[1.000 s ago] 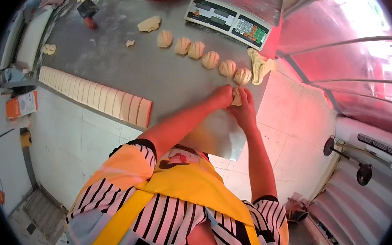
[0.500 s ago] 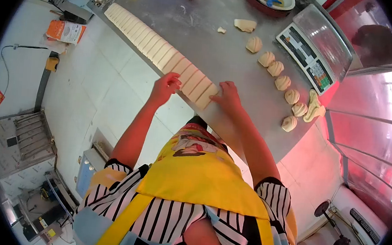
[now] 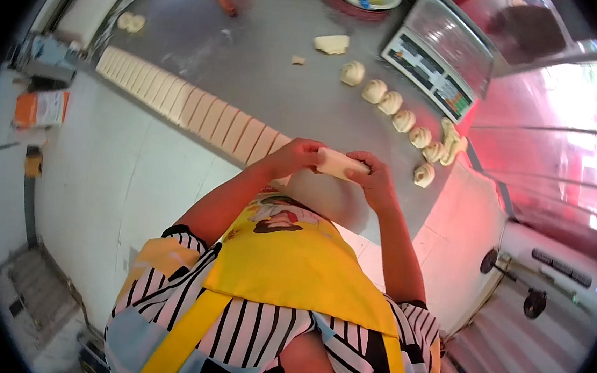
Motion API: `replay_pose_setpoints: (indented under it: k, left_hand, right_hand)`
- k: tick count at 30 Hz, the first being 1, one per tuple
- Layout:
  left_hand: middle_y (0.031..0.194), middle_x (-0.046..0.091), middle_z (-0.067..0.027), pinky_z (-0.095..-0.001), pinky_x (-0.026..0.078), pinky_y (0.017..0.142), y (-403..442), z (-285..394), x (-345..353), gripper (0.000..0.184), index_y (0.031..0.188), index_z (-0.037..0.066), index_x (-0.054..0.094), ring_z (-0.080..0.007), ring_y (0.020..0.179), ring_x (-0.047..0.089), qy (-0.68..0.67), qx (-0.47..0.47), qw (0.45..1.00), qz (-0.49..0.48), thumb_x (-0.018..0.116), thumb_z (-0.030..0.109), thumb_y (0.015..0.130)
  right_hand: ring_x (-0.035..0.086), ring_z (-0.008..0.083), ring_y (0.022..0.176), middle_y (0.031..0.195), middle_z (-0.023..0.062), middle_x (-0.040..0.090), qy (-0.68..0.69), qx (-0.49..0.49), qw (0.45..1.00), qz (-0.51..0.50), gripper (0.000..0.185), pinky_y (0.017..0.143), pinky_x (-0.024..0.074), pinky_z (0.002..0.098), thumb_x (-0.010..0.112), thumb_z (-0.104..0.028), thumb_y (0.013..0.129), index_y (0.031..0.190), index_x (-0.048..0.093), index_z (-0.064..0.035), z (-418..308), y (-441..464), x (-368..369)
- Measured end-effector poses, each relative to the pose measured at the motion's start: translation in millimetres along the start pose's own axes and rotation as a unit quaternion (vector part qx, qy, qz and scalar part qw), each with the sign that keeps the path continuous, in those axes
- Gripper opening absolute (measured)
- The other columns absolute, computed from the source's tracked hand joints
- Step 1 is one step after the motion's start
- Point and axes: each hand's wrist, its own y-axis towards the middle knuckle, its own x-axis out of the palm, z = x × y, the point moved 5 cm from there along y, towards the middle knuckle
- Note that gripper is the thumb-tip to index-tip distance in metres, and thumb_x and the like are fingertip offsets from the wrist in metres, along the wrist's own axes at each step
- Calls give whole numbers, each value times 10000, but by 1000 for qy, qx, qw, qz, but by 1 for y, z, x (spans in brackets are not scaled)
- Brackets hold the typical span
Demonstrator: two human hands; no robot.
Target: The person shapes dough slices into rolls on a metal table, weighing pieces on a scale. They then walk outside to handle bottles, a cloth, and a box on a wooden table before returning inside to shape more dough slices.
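No text you can read. Your white electronic scale with black display panels (image 3: pixel 428 63) has panel and keypad markings, too small and blurred to make out. Same for the orange-and-white package (image 3: pixel 40 109) on your left: any print is illegible.

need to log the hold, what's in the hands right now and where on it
A cut strip of dough, held between both hands: the left hand grips one end, the right hand the other.
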Motion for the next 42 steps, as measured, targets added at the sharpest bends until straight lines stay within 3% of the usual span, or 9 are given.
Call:
replay_pose_setpoints:
  k: [6,15,17,19,22,25,30,37,42]
  left_hand:
    - [903,617,-46,-265,479,708,38,10,37,263,1023,4,584,-126,791,582,76,94,990,66,583,200,847]
    - [796,626,-72,-260,470,586,78,-3,55,176,957,21,583,-155,662,592,-179,-159,971,-14,565,164,857]
    - [807,629,-75,-279,484,613,85,11,58,181,972,22,578,-174,684,604,40,-11,999,18,568,150,845]
    - [820,632,-75,-300,496,642,69,50,88,191,983,21,576,-192,713,615,457,285,832,132,576,132,828]
    - [845,639,-72,-311,494,668,71,48,98,220,1005,15,572,-191,739,618,450,416,774,157,580,98,802]
    - [843,642,-73,-299,485,654,87,38,82,244,1018,6,577,-166,735,607,317,201,911,169,583,77,785]
    - [809,636,-70,-293,475,638,104,13,91,206,941,3,602,-162,714,592,370,85,920,96,582,70,748]
    - [856,559,-95,-313,469,661,83,3,143,160,865,-1,598,-234,708,550,463,347,816,5,611,66,720]
    - [870,515,-69,-275,456,625,87,-8,124,173,876,16,586,-144,716,517,329,293,890,118,668,81,739]
  right_hand:
    - [546,152,890,966,54,573,92,64,981,160,332,788,460,281,693,-47,718,1024,568,-12,23,-16,-26]
    - [558,205,917,1023,93,534,-535,-338,759,153,384,687,502,314,660,-36,761,1105,489,-46,-43,-47,-41]
    - [568,197,895,1033,91,538,-385,-84,906,155,388,703,496,306,645,-64,784,1134,476,-53,-20,-37,-69]
    - [584,199,852,1002,90,562,-85,84,983,141,380,711,493,300,626,-82,805,1153,474,-56,18,-34,-83]
    - [601,189,774,901,81,607,275,110,952,76,376,700,488,282,606,-83,821,1174,478,-58,28,-37,-79]
    - [579,136,714,817,48,598,79,-6,997,22,397,670,482,265,613,-67,817,1190,477,-69,-4,-54,-69]
    - [554,88,700,788,17,595,-208,-10,976,68,252,655,457,220,608,-31,807,1056,570,-32,-13,-57,-85]
    - [582,109,663,801,24,625,96,72,980,157,227,564,469,256,623,-226,852,942,626,-18,27,-35,-114]
    - [597,157,650,824,47,617,309,181,924,135,228,555,515,305,560,-275,875,898,616,-55,65,-29,-102]
